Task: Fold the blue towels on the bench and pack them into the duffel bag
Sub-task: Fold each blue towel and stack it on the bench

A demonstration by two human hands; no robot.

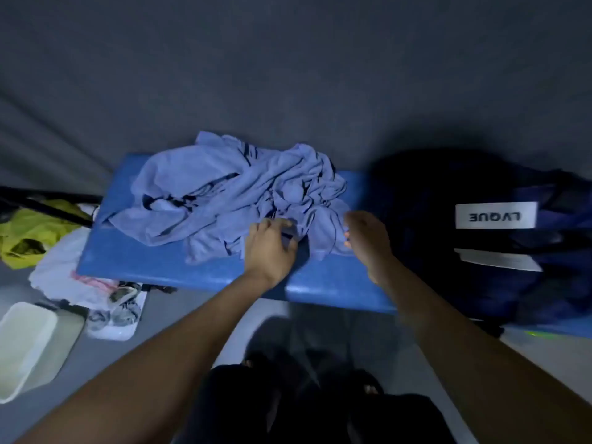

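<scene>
I read the blue towels (230,193) as an unfolded heap on the bench (134,261), left of the duffel bag (480,238), my left hand (269,248) and right hand (365,238) pinching its near edge, nothing packed.

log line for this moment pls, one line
stage: first grab | left hand: grips towel pile | right hand: at pile's right edge, grip unclear | bench: towels unfolded | duffel bag: right end

Crumpled blue towels (224,193) heaped on bench (134,261)
</scene>
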